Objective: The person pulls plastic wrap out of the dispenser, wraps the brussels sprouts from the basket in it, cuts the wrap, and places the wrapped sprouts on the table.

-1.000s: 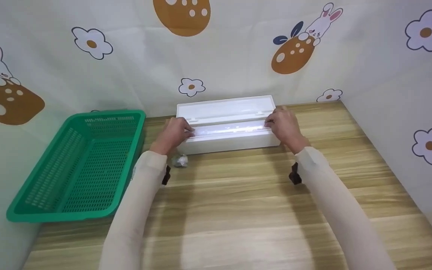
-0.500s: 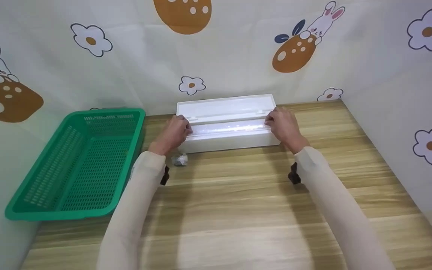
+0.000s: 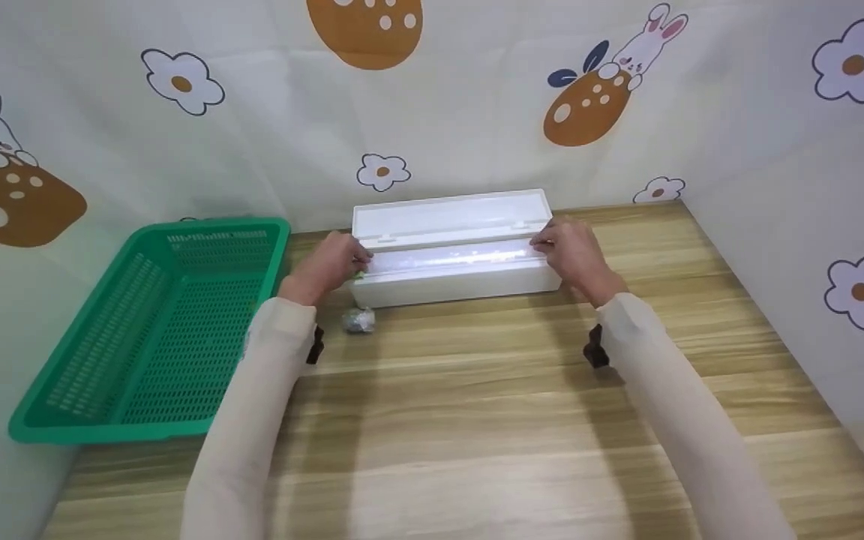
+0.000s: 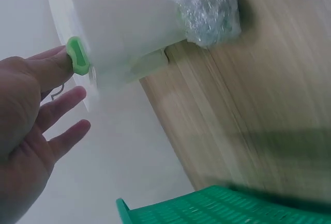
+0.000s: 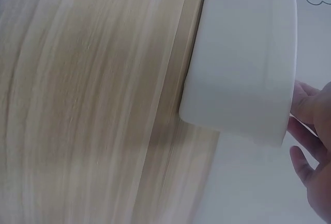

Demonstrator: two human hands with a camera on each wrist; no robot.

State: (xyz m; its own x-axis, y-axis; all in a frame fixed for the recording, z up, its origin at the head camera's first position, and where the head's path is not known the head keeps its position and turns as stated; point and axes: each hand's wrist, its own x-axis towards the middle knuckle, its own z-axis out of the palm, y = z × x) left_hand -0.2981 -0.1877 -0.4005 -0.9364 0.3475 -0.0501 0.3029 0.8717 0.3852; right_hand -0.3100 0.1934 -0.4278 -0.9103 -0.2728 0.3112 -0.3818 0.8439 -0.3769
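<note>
White box [image 3: 462,288] set on a wood-grain tabletop [image 3: 469,405]; behind the box rises a wall covering [image 3: 469,112] printed with flowers, rabbits and brown spotted shapes. Green basket [image 3: 124,433], slotted sides and floor, stands to the left of the box, apart from it. Box is long, low, smooth-walled, lying slightly askew, right end a little farther back than the left. Lid [image 3: 451,217] folded back along the box's far long side. Clear film [image 3: 454,256] runs along the top of the box, glossy, with strong glare. Right hand [image 3: 574,251] at the box's right end: thumb and forefinger drawn narrow, tips at the film's end; box rim hides them in the right wrist view, so cannot tell whether film or rim lies between. Its lower fingers are loosely bent, beside the end wall. Left hand [image 3: 329,264] at the box's left end: thumb and forefinger narrow, pinching a light green piece; two lower fingers spread apart. Crumpled clear wad [image 4: 207,14], shiny, lies by the box's front left corner; contact uncertain. Smallest item, the light green piece [image 4: 78,56], curved in outline, sits against the box's top edge.
</note>
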